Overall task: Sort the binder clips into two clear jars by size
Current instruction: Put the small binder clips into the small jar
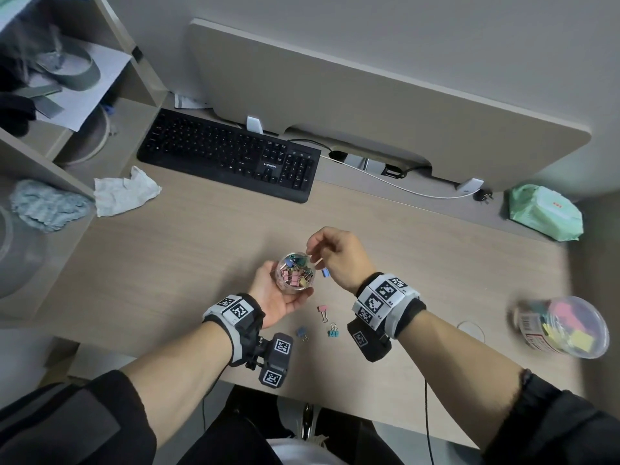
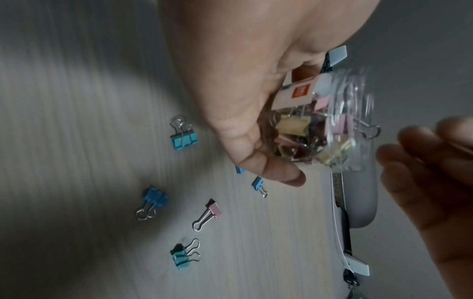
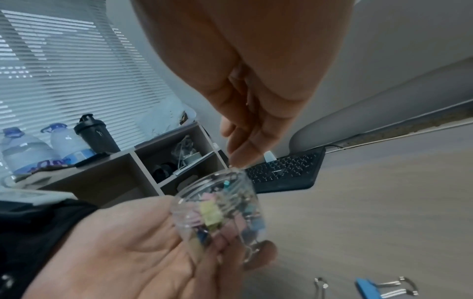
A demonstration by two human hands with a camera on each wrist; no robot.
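At centre frame the left hand [image 1: 275, 298] cups the small clear jar [image 1: 295, 271] mouth-up, apparently so the right hand [image 1: 335, 258], fingers [image 1: 313, 247] pinched at its rim—holding a clip, I cannot tell—can drop small clips in; loose binder clips [image 1: 323, 313] lie on the bench [image 1: 167, 263] below.

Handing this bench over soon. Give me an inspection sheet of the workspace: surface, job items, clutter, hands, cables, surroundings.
Surface: light wood-grain desk, in use.
Job's things: small clear jar holding mixed coloured clips, off the desk in the left hand; large clear jar of clips at the right edge, blurred; loose clips on the desk, including a pink clip, a teal pair and a blue pair.
Clutter: crumpled tissue; green wipes pack; keyboard.
Grippers: left hand cups the small jar; right hand over the jar mouth, fingertips pinched, held thing unclear.
Cables: white cable behind the keyboard.
Surroundings: shelf unit at left; window blinds in the right wrist view.
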